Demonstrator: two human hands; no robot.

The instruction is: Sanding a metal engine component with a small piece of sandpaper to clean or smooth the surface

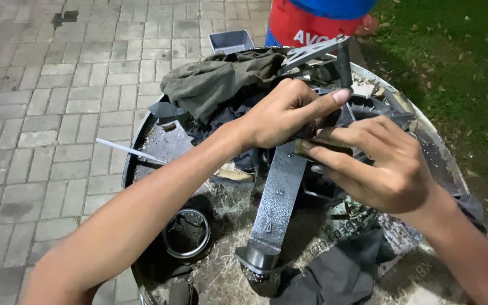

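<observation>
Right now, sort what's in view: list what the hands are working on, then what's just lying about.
In hand:
left hand
right hand
small flat dark piece pinched between them
grey metal bar just beneath

Lying about:
olive rag
black cloth
white stick
round tin
grey tray

A round, grimy metal bench (142,135) fills the frame's centre, bearing an olive rag (221,79), a grey metal bracket (275,203), a dark cloth (340,271) and a round tin (186,232).
</observation>
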